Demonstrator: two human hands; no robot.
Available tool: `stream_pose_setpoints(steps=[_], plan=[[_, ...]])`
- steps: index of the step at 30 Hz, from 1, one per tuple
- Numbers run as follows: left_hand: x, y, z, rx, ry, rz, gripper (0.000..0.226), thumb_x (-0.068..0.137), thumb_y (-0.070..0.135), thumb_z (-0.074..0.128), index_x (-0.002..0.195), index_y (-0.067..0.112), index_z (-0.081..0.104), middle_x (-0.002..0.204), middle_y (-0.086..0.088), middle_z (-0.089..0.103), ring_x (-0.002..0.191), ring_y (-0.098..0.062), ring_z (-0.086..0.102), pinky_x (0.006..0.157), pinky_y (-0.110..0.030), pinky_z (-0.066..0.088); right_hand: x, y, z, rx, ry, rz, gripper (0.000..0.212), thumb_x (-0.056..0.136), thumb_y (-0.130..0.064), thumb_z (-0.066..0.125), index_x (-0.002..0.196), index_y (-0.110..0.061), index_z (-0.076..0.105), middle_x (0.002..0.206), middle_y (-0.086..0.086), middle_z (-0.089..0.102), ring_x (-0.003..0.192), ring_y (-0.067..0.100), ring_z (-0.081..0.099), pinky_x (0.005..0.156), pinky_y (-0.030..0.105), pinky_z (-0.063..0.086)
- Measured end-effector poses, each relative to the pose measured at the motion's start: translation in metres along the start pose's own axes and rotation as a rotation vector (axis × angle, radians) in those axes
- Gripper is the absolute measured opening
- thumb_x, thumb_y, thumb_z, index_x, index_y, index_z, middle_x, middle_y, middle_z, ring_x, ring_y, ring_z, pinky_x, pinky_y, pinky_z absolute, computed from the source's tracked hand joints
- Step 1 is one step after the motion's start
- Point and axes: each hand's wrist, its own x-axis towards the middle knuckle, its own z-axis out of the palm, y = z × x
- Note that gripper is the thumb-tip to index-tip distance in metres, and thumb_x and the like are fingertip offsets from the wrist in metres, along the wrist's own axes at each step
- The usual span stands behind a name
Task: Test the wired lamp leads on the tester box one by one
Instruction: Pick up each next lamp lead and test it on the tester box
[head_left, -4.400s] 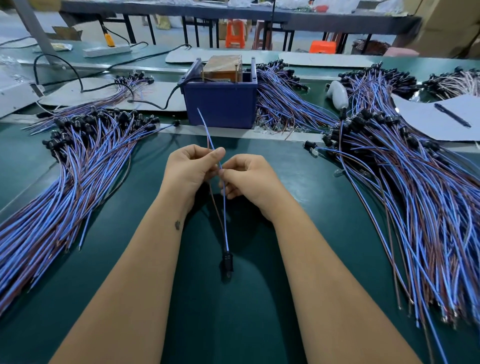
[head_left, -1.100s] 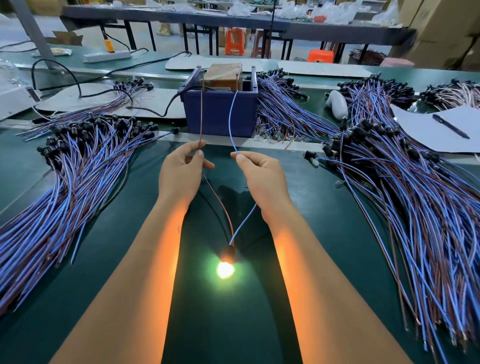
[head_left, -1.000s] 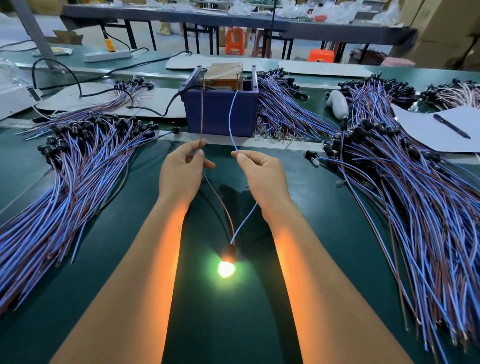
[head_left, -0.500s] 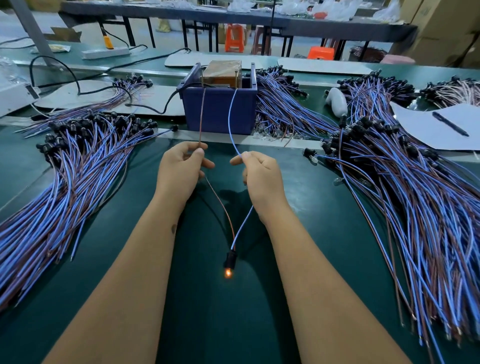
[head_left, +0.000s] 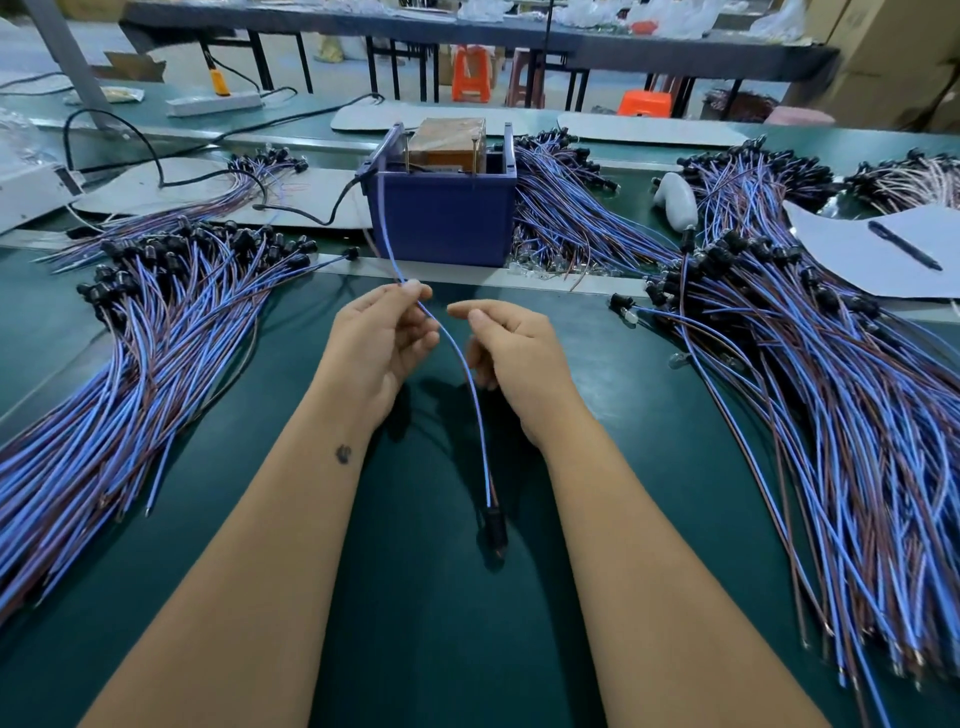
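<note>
Lamp lead (head_left: 470, 395) hangs unlit, pinched in the left hand (head_left: 382, 345); right hand (head_left: 511, 345) released. Large piles (head_left: 831, 395) flank the tester box (head_left: 441, 218), apparently awaiting testing.

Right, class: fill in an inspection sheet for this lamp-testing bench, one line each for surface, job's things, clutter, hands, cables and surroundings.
Surface: green bench top, a bare patch between the forearms.
Job's things: blue tester box at the back; held lamp lead, its black lamp holder unlit; lead piles on the left and right.
Clutter: pen on white paper; white handheld tool.
Hands: left hand pinches the lead; right hand loosely curled, holds nothing.
Cables: black cord runs to the box; power strip.
Surroundings: orange stools, tables, cardboard boxes.
</note>
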Motion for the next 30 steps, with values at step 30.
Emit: stream_pose_setpoints(steps=[30], plan=[[-0.031, -0.037, 0.021, 0.892, -0.442, 0.412, 0.038, 0.079, 0.002, 0.057, 0.080, 0.038, 0.070, 0.073, 0.008, 0.071, 0.068, -0.012, 0.063, 0.073, -0.029, 0.051, 0.006, 0.009, -0.028, -0.186, 0.308, 0.016, 0.026, 0.103, -0.022, 0.041, 0.095, -0.015, 0.064, 0.064, -0.007, 0.052, 0.065, 0.014, 0.048, 0.068, 0.031, 0.042]])
